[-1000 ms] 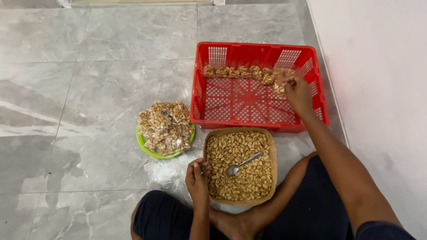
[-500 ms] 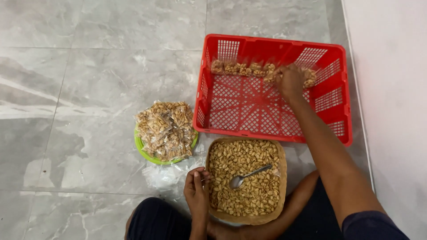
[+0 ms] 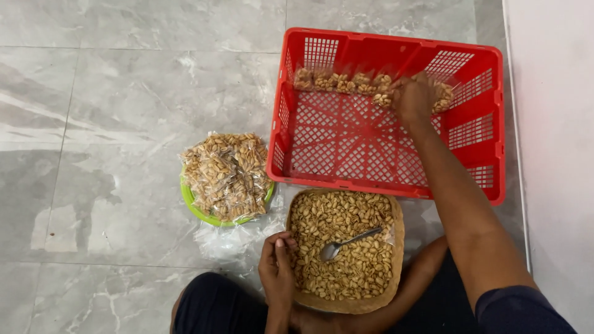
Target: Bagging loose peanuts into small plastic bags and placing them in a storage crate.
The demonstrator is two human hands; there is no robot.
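Note:
I sit on the floor. My right hand [image 3: 413, 98] reaches into the red plastic basket [image 3: 352, 176] and touches a row of small clear packets of peanuts [image 3: 337, 81] lined along its far wall. Whether the fingers grip a packet is not visible. My left hand [image 3: 277, 265] rests with curled fingers at the left rim of a round woven tray [image 3: 396, 272] full of loose peanuts, with a metal spoon [image 3: 348, 243] lying in them. Left of the basket, a green plate [image 3: 197, 210] carries a heap of filled peanut packets [image 3: 226, 175].
Empty clear plastic bags [image 3: 232, 238] lie on the grey marble floor [image 3: 111, 124] between the plate and the tray. A white wall [image 3: 554, 124] runs along the right, close to the basket. My knees in dark clothing [image 3: 216, 306] are at the bottom.
My right hand has shifted left along the row of packets at the basket's far wall. The view has moved slightly closer. My left hand stays at the tray's rim.

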